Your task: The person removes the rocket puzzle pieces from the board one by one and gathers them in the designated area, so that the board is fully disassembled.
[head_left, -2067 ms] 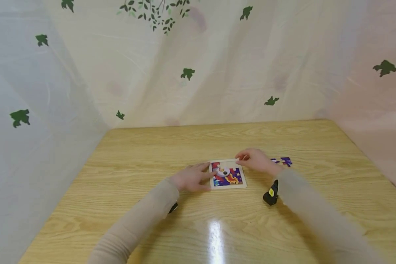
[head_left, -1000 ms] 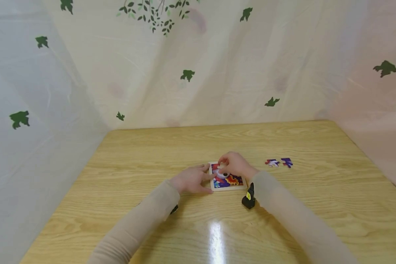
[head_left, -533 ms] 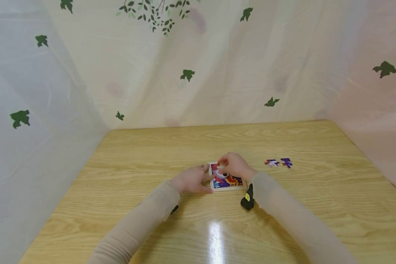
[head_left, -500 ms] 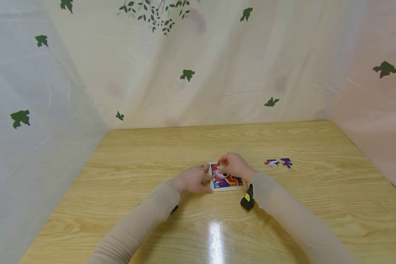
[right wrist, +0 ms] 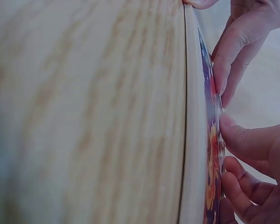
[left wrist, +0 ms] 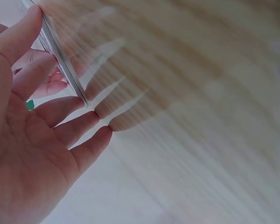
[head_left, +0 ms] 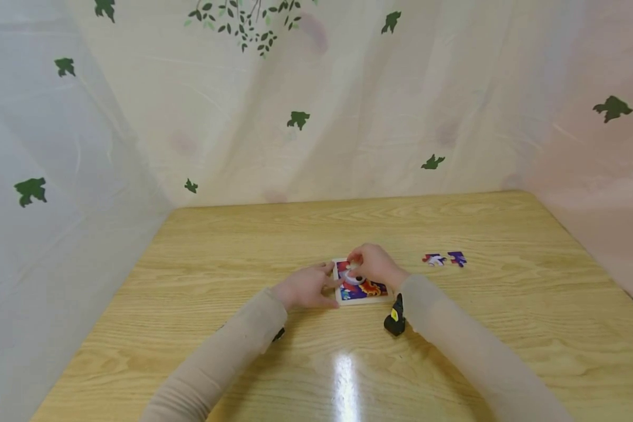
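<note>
Purple puzzle [head_left: 366, 291] touches spread left fingers [left wrist: 92, 148], bent right fingers [right wrist: 237, 192].

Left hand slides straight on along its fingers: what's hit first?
Probably the right hand, its fingers over the puzzle board just ahead of the left hand's fingertips. The right wrist view shows both hands close together at the board; the exact gap is unclear.

Long beige sleeves [head_left: 216, 357], creased at left, bare hands [head_left: 306, 287], black right-wrist device [head_left: 394, 326], yellow patch [head_left: 395, 315] on it
</note>
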Available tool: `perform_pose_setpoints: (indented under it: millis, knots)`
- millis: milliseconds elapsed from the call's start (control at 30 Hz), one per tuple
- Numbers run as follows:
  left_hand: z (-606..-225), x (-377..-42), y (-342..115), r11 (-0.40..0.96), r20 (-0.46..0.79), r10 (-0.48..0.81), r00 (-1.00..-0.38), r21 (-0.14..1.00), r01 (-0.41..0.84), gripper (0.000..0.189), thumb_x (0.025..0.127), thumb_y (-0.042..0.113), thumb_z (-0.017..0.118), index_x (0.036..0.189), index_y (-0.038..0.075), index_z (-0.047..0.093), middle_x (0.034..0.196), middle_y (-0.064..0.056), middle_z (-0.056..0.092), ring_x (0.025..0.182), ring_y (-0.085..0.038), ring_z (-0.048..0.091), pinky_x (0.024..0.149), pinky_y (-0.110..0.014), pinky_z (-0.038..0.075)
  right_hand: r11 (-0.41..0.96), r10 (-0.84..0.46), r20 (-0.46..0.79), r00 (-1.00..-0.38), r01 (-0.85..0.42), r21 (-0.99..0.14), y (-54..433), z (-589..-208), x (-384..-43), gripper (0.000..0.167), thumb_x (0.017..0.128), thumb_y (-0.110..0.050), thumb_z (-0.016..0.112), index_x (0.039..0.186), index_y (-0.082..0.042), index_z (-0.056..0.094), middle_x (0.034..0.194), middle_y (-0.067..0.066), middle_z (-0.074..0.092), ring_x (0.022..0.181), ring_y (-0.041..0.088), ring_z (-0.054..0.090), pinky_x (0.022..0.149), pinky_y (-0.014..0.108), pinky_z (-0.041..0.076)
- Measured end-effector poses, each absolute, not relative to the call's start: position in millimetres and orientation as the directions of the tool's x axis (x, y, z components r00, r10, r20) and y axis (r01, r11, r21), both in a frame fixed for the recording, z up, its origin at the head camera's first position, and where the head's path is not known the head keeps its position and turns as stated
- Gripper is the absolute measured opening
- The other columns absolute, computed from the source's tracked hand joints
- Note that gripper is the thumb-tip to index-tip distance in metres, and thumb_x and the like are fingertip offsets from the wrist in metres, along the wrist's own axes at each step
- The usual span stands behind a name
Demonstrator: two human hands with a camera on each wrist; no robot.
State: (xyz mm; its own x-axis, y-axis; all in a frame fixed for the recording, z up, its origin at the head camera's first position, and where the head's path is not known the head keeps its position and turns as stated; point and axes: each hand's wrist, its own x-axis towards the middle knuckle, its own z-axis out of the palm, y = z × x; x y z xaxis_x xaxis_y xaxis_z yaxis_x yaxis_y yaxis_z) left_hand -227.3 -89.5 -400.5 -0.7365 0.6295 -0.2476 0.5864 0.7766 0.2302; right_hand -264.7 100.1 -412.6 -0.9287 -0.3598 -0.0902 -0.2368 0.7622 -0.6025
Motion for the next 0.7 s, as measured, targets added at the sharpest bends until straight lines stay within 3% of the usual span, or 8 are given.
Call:
perform_pose_setpoints:
  millis: [700]
  knots:
    - [-400.8,-226.2,-89.3,0.750,-0.212,0.661,-0.719,0.218,0.625,0.053,0.087,0.039,0.066,0.133,0.015,0.054,0.149,-0.025,0.028,0.137,-0.037,0.034,0.111,-0.041,0.032,0.759,-0.422,-0.105,-0.901,-0.288,-0.584,97.1,-408.3,-266.0,0.029,0.084,-0.011,0.072,0.107,0.003,0.061,0.103,0.014,0.064,0.096,0.025,0.058,0.091,0.041,0.047]
